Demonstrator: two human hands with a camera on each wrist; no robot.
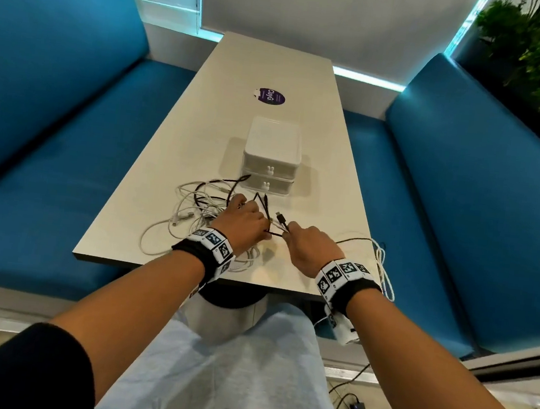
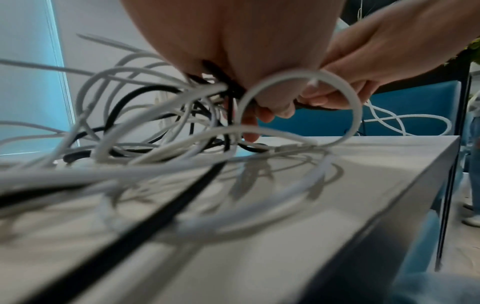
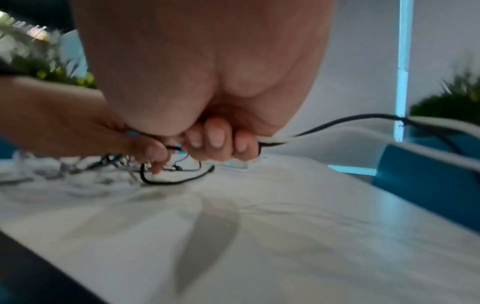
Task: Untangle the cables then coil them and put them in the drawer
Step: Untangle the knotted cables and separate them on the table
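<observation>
My left hand (image 1: 239, 221) was closed on the knot of cables (image 1: 202, 204), white and black strands bunched under my fingers, so the heap stayed pinned near the front edge of the desk (image 1: 276, 68) while I worked. My right hand (image 1: 311, 248) was curled tight around a black cable (image 3: 324, 128), close beside the left, with a plug end (image 1: 281, 219) sticking up between the two. I judged this as the pulling-apart step: one hand anchoring, the other drawing a single line free.

The tangle spread mostly to my left, loops overlapping and not yet sorted. A white cable (image 1: 384, 273) hung off the desk's right corner, apart from the pile. Nothing was coiled.

The small white drawer unit (image 1: 272, 158) stood just beyond the cables, both its drawers looking closed, near enough to reach once a cable was wound. I took the work to be at an early stage. Pulling too hard could tighten the knot, I thought, so slack mattered more than force.
</observation>
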